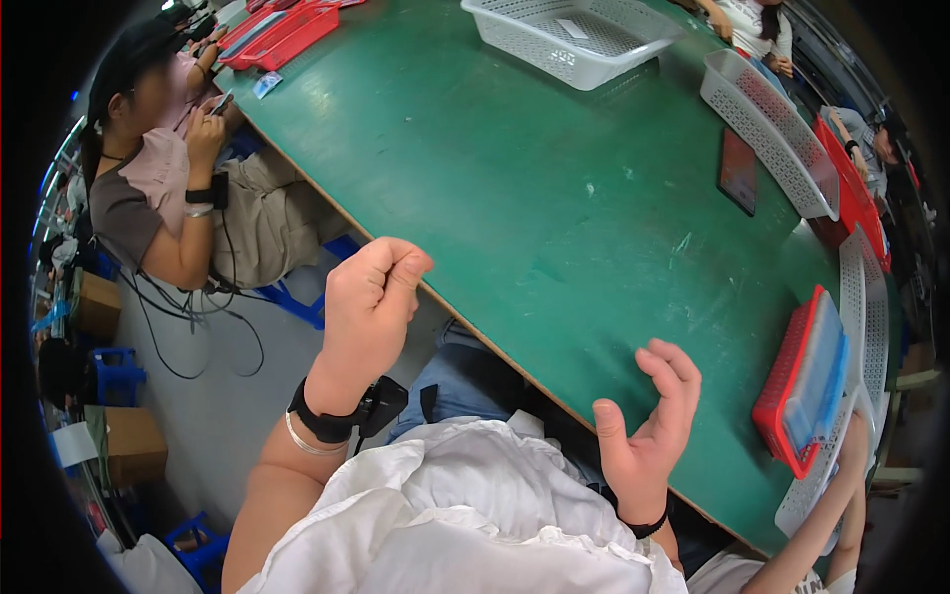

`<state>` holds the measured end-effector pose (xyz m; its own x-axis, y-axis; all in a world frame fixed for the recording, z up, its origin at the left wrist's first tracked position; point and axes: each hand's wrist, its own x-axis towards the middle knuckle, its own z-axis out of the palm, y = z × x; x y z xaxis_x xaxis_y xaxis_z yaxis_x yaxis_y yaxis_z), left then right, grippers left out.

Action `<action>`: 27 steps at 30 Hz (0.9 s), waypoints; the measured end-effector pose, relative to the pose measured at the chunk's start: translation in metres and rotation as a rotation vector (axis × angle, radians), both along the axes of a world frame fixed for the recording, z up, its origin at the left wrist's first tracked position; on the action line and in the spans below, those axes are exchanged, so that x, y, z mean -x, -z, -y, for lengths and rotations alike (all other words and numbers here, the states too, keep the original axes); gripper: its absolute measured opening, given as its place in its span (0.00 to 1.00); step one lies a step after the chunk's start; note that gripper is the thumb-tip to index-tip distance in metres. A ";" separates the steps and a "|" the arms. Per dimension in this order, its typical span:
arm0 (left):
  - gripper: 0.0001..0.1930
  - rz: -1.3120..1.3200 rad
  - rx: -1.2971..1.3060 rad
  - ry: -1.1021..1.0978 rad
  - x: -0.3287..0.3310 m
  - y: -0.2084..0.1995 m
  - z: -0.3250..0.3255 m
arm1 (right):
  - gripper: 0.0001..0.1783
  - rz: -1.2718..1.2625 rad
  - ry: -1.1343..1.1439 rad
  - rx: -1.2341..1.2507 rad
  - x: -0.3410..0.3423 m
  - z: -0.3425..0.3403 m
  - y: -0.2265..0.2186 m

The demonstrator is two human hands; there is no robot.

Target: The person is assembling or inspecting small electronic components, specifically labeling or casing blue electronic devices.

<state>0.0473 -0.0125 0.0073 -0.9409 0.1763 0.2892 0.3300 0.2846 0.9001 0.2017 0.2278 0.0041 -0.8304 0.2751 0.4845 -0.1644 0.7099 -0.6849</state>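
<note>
My left hand (371, 302) is raised near the table's edge, closed into a fist with the thumb pressed against the bent index finger. Nothing shows sticking out of it. A black band with a small box (381, 404) and a thin bracelet circle that wrist. Over the near edge of the green table (515, 198), my right hand (655, 431) is open, its fingers loosely curved and the thumb apart, holding nothing. A dark cord (645, 525) goes round the right wrist. Neither hand appears to be gripping any object.
A white perforated basket (539, 54) stands at the far side. To the right are a dark phone (737, 170), another white basket (772, 139) and a red basket (782, 396) with blue-clear packages. A seated person (163, 188) is at the left; another person's arm (826, 505) reaches in lower right.
</note>
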 end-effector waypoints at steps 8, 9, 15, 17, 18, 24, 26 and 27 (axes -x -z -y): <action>0.37 -0.198 0.214 0.119 0.022 -0.006 0.002 | 0.29 0.004 -0.011 0.040 0.001 -0.002 0.002; 0.43 -0.295 0.240 0.169 0.026 -0.010 -0.003 | 0.28 -0.003 -0.025 0.058 0.002 -0.003 0.003; 0.52 -0.411 0.717 0.229 0.036 -0.013 -0.041 | 0.28 0.016 -0.022 0.039 0.000 -0.004 0.000; 0.54 -0.483 0.898 0.187 0.039 -0.001 -0.051 | 0.28 0.015 -0.013 0.034 0.000 -0.005 0.000; 0.54 -0.487 0.898 0.188 0.039 0.003 -0.054 | 0.28 0.016 -0.018 0.037 0.000 -0.005 0.000; 0.53 -0.582 0.943 0.191 0.035 0.002 -0.058 | 0.27 0.070 -0.016 0.033 -0.001 -0.002 -0.004; 0.53 -0.655 0.990 0.183 0.031 -0.004 -0.056 | 0.26 0.078 -0.024 0.042 -0.001 -0.002 -0.005; 0.53 -0.661 0.987 0.186 0.030 -0.005 -0.057 | 0.26 0.089 -0.028 0.041 -0.001 -0.004 -0.005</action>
